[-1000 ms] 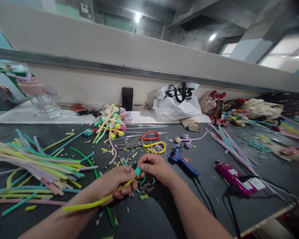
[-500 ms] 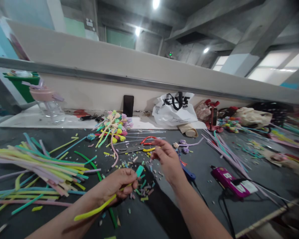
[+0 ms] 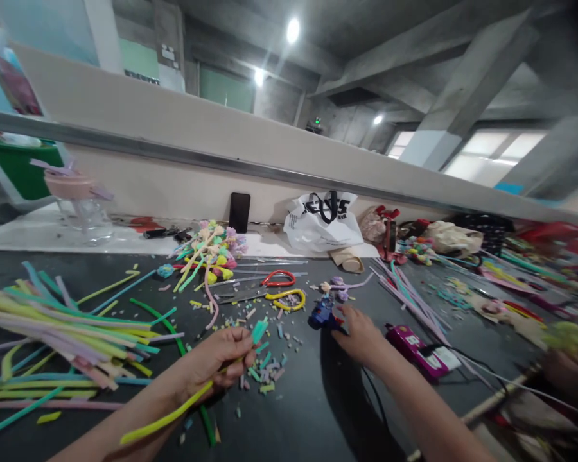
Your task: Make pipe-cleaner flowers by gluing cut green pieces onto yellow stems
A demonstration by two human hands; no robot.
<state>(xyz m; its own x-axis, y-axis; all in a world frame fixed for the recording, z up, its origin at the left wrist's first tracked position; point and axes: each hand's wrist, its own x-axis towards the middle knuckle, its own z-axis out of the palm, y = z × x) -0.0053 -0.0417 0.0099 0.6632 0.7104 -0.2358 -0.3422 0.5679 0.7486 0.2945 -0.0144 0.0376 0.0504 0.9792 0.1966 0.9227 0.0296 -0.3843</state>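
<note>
Low in the middle, my left hand point(image 3: 234, 354) pinches a yellow fuzzy stem point(image 3: 173, 414), which runs down along the forearm. A short teal piece point(image 3: 259, 330) sticks out past the fingertips. My right hand point(image 3: 359, 330) reaches over the dark blue tool point(image 3: 322, 313), its fingertips at the tool's near side; whether they grip it is unclear. Scissors with red and yellow handles point(image 3: 286, 299) lie on the table between and beyond the hands. Small cut pieces point(image 3: 270, 369) are scattered beside my left hand.
Long coloured stems point(image 3: 77, 321) are heaped at the left. Behind lie a flower bundle point(image 3: 212, 250), a phone point(image 3: 239, 212) and a white bag point(image 3: 320, 224). A purple device point(image 3: 421, 351) with a cable is at the right. Another person's hand point(image 3: 571, 369) shows at the right edge.
My right hand has moved right and down, from above the scissors to the dark blue tool. My left hand keeps the yellow stem and teal piece. The view has shifted slightly right.
</note>
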